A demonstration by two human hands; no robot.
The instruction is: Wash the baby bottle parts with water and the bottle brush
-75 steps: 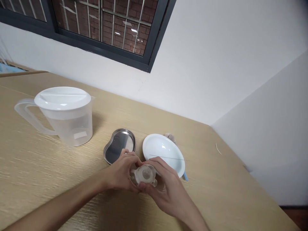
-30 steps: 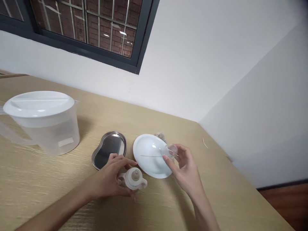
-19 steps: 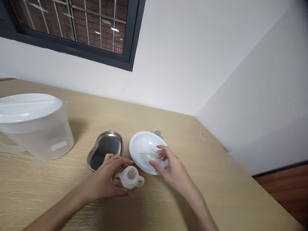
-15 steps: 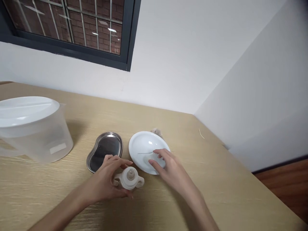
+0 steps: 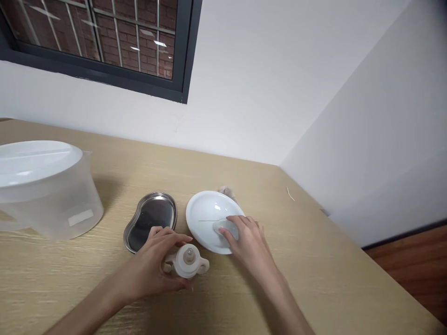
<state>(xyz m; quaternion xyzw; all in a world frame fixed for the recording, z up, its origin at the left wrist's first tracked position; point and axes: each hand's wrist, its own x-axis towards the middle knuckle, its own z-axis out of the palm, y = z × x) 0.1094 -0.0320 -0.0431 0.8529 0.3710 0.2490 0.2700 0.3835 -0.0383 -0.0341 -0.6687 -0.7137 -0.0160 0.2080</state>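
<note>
A white baby bottle (image 5: 186,267) with two side handles and a clear nipple on top stands upright on the table. My left hand (image 5: 162,260) curls round its left side, thumb in front and fingers behind. Right of it is a white oval plate (image 5: 200,204), on which a small translucent cap (image 5: 219,225) lies beside a thin dark line or rod (image 5: 206,220). My right hand (image 5: 246,237) reaches over the plate's right edge, with thumb and fingers closed about the cap. Part of the cap is hidden by the fingers.
A kidney-shaped steel tray (image 5: 151,218) lies behind my left hand. On the left stands a large translucent pitcher (image 5: 75,200) with a white lid. A small crumpled clear object (image 5: 226,190) sits behind the plate. A pale string (image 5: 290,193) lies near the right edge.
My right hand has shifted slightly at the plate, and its thumb and fingers have come round the translucent cap. My left hand stays at the bottle.
</note>
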